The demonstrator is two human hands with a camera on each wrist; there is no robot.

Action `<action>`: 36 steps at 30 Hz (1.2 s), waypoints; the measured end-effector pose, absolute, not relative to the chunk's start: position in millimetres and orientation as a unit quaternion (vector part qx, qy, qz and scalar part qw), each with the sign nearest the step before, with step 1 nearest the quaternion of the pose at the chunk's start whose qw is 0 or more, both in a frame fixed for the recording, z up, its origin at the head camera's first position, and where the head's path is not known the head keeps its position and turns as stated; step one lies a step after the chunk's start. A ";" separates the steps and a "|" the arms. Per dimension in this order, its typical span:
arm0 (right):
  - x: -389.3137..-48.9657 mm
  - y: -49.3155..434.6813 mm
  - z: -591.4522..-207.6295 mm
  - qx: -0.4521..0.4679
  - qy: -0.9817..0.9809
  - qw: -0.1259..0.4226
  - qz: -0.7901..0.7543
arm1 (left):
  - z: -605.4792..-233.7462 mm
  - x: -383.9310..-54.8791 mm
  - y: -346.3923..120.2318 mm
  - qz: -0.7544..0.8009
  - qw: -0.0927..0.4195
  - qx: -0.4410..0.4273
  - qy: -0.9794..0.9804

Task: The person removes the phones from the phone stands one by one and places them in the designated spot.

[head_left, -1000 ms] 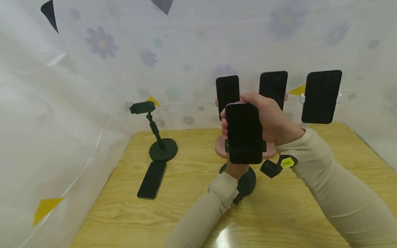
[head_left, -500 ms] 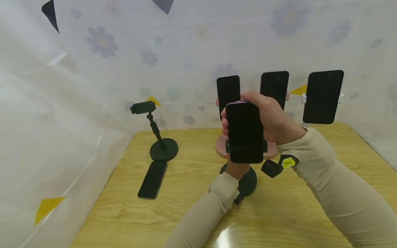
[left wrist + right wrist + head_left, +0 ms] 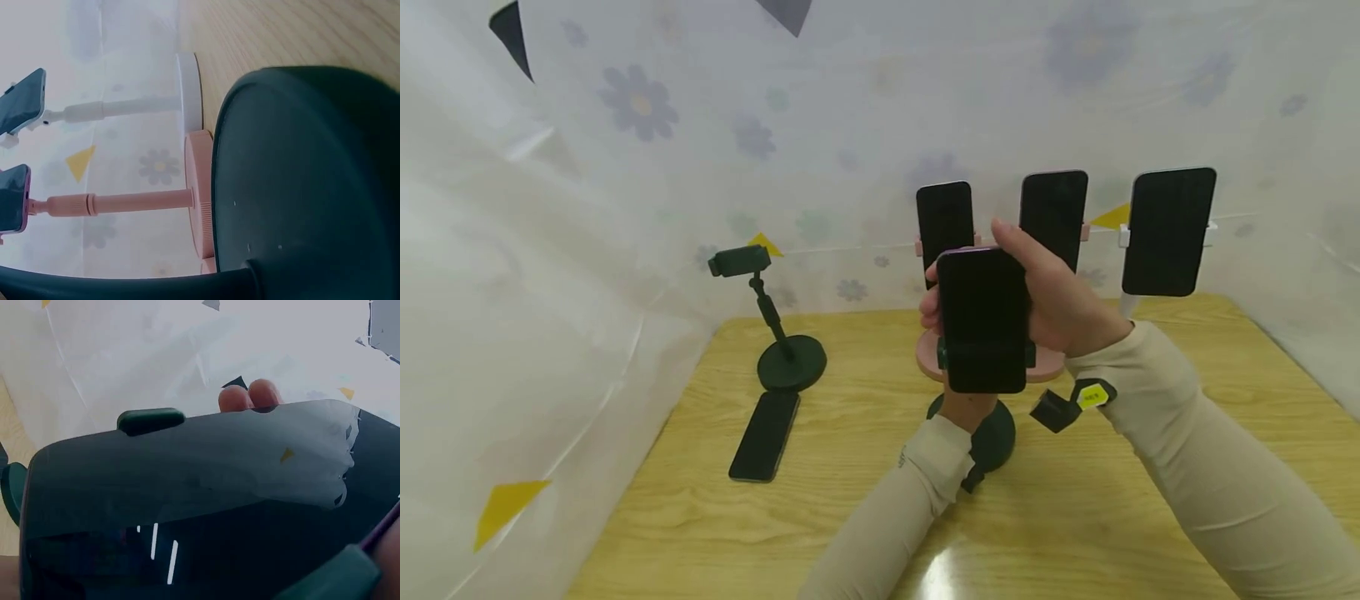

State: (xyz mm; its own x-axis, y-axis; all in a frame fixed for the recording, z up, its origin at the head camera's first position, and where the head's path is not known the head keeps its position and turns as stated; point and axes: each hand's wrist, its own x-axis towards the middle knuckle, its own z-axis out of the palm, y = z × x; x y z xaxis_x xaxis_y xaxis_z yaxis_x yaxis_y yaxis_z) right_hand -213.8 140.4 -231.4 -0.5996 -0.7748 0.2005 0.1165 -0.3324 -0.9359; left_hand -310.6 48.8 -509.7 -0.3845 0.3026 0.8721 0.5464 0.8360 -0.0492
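Note:
A black-screened phone point(image 3: 983, 325) with a purplish edge sits upright in the dark green clamp point(image 3: 150, 420) of a phone stand point(image 3: 996, 442). My right hand point(image 3: 1060, 300) holds the phone from behind; its fingertips point(image 3: 250, 397) curl over the far long edge and its thumb points up beside the top corner. Below the phone, my left hand point(image 3: 967, 408) reaches in over the stand's base and grips the stand behind the phone, its fingers hidden. The green stem and round base point(image 3: 300, 175) fill much of the left wrist view.
Behind stand two phones point(image 3: 944, 223) point(image 3: 1055, 218) on pink stands and one phone point(image 3: 1169, 232) on a white stand. At the left, a green stand point(image 3: 792, 362) holds no phone in its clamp point(image 3: 740, 261). Another phone point(image 3: 764, 437) lies on the wooden table point(image 3: 700, 542) before it.
My right thumb has lifted off the phone's top edge and now points up. The right fingertips have shifted slightly at the left edge. The phone stays in the clamp; my left hand holds its place.

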 end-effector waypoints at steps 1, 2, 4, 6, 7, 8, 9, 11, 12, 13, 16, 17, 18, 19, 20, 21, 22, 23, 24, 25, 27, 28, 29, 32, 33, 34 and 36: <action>-214.5 140.0 -232.3 -0.336 0.490 0.304 -0.744 | -516.0 -314.8 48.9 -0.113 0.497 -0.259 -0.820; -214.7 139.2 -232.8 -0.337 0.493 0.304 -0.743 | -520.3 -317.5 49.2 -0.107 0.505 -0.257 -0.817; -215.5 138.3 -233.2 -0.339 0.504 0.295 -0.738 | -524.1 -321.1 49.6 -0.079 0.536 -0.253 -0.802; -216.4 137.9 -233.2 -0.346 0.515 0.282 -0.732 | -520.3 -320.0 48.0 -0.079 0.540 -0.256 -0.798; -217.1 138.1 -233.2 -0.349 0.518 0.277 -0.730 | -517.8 -320.2 47.8 -0.079 0.553 -0.259 -0.788; -217.3 138.3 -233.1 -0.351 0.521 0.272 -0.729 | -518.3 -322.8 48.4 -0.081 0.574 -0.257 -0.773; -217.9 138.7 -233.2 -0.353 0.520 0.270 -0.729 | -518.5 -325.0 48.8 -0.082 0.590 -0.259 -0.760; -218.8 139.1 -233.1 -0.356 0.515 0.272 -0.731 | -524.7 -332.5 49.6 -0.080 0.625 -0.265 -0.730; -219.0 139.2 -233.0 -0.353 0.513 0.273 -0.733 | -529.5 -336.3 50.6 -0.076 0.633 -0.264 -0.724; -219.3 139.3 -233.1 -0.353 0.511 0.275 -0.734 | -533.8 -339.9 51.2 -0.077 0.633 -0.264 -0.724; -219.5 138.4 -232.8 -0.346 0.511 0.276 -0.737 | -547.9 -350.4 52.9 -0.082 0.613 -0.274 -0.737; -219.6 138.0 -232.8 -0.344 0.511 0.275 -0.738 | -551.2 -353.0 53.5 -0.091 0.602 -0.275 -0.744; -219.7 137.7 -232.9 -0.342 0.512 0.273 -0.740 | -554.9 -355.4 54.4 -0.104 0.586 -0.274 -0.755; -219.8 137.2 -232.9 -0.341 0.511 0.271 -0.741 | -558.3 -358.7 54.9 -0.118 0.584 -0.277 -0.754; -219.7 136.6 -233.0 -0.338 0.512 0.268 -0.743 | -559.2 -359.7 55.1 -0.132 0.579 -0.279 -0.755; -219.8 136.1 -233.0 -0.337 0.511 0.267 -0.745 | -558.2 -359.0 55.1 -0.157 0.570 -0.280 -0.757; -219.8 135.6 -233.0 -0.336 0.508 0.267 -0.747 | -556.8 -357.8 54.7 -0.174 0.553 -0.278 -0.766; -219.9 135.1 -233.3 -0.335 0.506 0.265 -0.750 | -551.4 -354.8 54.0 -0.180 0.560 -0.282 -0.758; -219.7 134.6 -233.4 -0.334 0.502 0.264 -0.753 | -539.9 -346.7 51.6 -0.206 0.553 -0.289 -0.754; -219.4 134.2 -233.6 -0.333 0.499 0.263 -0.755 | -526.7 -336.5 48.4 -0.220 0.542 -0.295 -0.755; -218.6 133.4 -234.3 -0.330 0.494 0.261 -0.761 | -496.7 -313.4 41.9 -0.231 0.528 -0.301 -0.760; -218.0 133.1 -234.6 -0.329 0.492 0.259 -0.763 | -487.7 -308.0 39.6 -0.201 0.549 -0.304 -0.752; -217.4 132.9 -234.9 -0.327 0.490 0.258 -0.766 | -475.9 -299.0 37.3 -0.192 0.552 -0.306 -0.752; -216.2 132.3 -235.7 -0.326 0.482 0.258 -0.771 | -489.6 -308.0 38.7 -0.157 0.552 -0.301 -0.762; -215.8 132.0 -235.9 -0.325 0.480 0.258 -0.773 | -507.8 -321.5 41.4 -0.128 0.569 -0.300 -0.755; -215.5 131.5 -236.1 -0.325 0.480 0.260 -0.772 | -529.7 -336.3 44.3 -0.103 0.582 -0.296 -0.750; -215.3 130.5 -236.6 -0.326 0.480 0.261 -0.772 | -575.9 -367.3 49.7 -0.083 0.584 -0.297 -0.751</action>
